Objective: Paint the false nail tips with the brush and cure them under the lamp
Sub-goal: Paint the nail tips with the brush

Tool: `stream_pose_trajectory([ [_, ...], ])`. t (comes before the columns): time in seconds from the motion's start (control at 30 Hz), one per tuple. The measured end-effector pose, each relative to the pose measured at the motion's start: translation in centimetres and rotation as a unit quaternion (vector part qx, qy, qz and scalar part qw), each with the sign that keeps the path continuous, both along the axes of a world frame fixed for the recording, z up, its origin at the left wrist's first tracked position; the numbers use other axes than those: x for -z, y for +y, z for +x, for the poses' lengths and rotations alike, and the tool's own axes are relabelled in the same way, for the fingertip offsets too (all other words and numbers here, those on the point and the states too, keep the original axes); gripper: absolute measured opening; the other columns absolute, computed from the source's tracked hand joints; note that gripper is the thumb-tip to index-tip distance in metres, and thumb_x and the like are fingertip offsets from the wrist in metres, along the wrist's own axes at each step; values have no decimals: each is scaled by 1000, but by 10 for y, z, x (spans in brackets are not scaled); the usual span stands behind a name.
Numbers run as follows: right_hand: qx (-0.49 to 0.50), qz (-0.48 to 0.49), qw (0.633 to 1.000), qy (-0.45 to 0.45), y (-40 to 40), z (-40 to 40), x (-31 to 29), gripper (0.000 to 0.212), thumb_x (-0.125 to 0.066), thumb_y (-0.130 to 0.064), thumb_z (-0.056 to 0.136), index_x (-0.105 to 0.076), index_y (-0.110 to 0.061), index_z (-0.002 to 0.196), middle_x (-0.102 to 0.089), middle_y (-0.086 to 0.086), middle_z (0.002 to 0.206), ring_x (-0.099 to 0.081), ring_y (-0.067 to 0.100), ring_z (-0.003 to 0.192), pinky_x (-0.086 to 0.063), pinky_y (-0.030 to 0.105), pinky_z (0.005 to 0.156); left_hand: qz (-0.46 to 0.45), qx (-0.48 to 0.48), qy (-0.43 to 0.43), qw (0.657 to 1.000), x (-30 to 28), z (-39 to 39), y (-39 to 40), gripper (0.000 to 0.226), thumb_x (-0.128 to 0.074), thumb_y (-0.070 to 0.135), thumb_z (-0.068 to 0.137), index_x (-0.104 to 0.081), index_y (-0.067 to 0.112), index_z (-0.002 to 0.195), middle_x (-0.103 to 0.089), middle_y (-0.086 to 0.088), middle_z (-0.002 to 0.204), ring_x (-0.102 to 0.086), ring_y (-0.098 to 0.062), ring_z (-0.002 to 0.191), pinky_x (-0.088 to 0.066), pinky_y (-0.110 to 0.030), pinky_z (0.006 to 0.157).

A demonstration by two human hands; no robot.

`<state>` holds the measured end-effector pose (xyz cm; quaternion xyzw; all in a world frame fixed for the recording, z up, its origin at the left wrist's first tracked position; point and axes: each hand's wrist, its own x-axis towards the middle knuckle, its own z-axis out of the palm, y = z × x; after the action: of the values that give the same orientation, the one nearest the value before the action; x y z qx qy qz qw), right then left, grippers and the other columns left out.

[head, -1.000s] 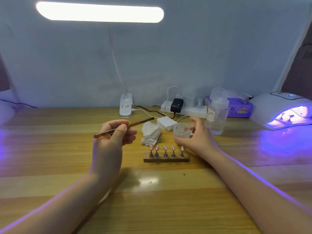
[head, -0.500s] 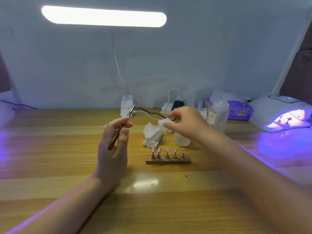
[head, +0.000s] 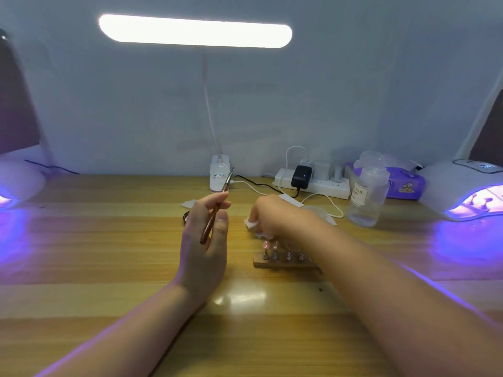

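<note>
Left hand (head: 204, 240) pinches the brush (head: 216, 210) upright, right hand (head: 272, 216) pinches a white tissue (head: 251, 223) behind the nail tips (head: 270, 244), pink-coated on their stand (head: 283, 263) on the bench (head: 109, 268); this set apparently awaits curing, lamp (head: 462, 186) lit.

Pink false nail tips (head: 270, 244) top a brown wooden holder strip (head: 283, 263) on the striped light-and-dark yellow wooden tabletop (head: 109, 240), whose right edge glows violet beneath a white dome curing lamp (head: 462, 186), near a purple patterned tissue pack (head: 402, 186) and a copper-brown brush (head: 215, 210).
</note>
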<state>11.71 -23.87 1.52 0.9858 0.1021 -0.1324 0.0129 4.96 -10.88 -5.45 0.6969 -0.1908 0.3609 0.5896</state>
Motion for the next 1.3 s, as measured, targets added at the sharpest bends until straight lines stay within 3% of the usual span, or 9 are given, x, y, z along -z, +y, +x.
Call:
stream_pose_trajectory([
  [0.23,30,170,971,-165,-27,-5,13,27,-54,-8,90,-68,-7,113,-66,13,111,-60,28,104,-50,38,92,8,-7,3,1000,-2,-3,0,24,-43,34,94,-52,39,115,-62,0,107,-60,-24,101,-50,-47,90],
  [0.43,52,427,867,-251,-38,-33,-3,14,-64,-2,81,-75,-9,86,-72,8,81,-67,23,80,-57,46,75,6,-3,-14,1000,-14,-6,-4,14,-47,24,96,-55,32,105,-63,-6,98,-65,-27,94,-50,-55,84],
  [0.53,61,557,804,-199,-45,-63,-4,10,-70,-9,82,-71,-17,76,-72,5,73,-71,21,69,-60,45,67,75,13,-69,995,-27,-10,-8,16,-47,25,97,-57,18,107,-64,-9,101,-63,-20,89,-51,-39,77],
  [0.63,79,682,722,-85,-51,-86,-2,6,-70,-11,84,-70,-13,89,-75,8,83,-73,21,75,-60,33,65,212,7,-166,963,-32,-17,-13,27,-62,18,91,-54,6,114,-56,-9,119,-53,-9,110,-39,-14,98],
  [0.7,73,719,691,-6,-51,-96,-1,10,-65,-7,87,-70,-8,95,-75,11,90,-73,22,82,-60,30,68,249,5,-195,948,-33,-20,-14,34,-72,13,85,-53,11,114,-55,-11,119,-52,-12,115,-36,-11,101],
  [0.83,59,775,612,147,-51,-106,-4,20,-57,-9,92,-76,-11,85,-71,18,98,-69,27,92,-59,35,81,209,23,-164,964,-33,-25,-12,29,-73,7,82,-59,12,107,-63,-9,112,-62,-14,106,-48,-20,90],
  [0.97,31,758,629,171,-55,-110,-4,29,-68,-21,79,-68,-4,103,-70,14,99,-68,21,94,-58,29,80,178,47,-110,977,-35,-30,-12,39,-79,13,77,-55,20,107,-67,0,108,-65,-7,101,-53,-21,84],
  [1.1,61,757,641,109,-58,-108,4,17,-66,-10,82,-68,0,96,-73,13,86,-71,18,76,-57,23,63,201,63,-93,973,-41,-33,-14,49,-81,25,71,-51,22,109,-66,0,111,-65,-7,102,-51,-16,86],
  [1.3,62,772,628,74,-61,-106,6,25,-74,-14,60,-71,-5,83,-73,13,78,-70,19,65,-55,21,52,207,94,-42,973,-46,-40,-19,39,-74,27,78,-49,19,107,-65,-4,117,-66,-9,104,-52,-16,83],
])
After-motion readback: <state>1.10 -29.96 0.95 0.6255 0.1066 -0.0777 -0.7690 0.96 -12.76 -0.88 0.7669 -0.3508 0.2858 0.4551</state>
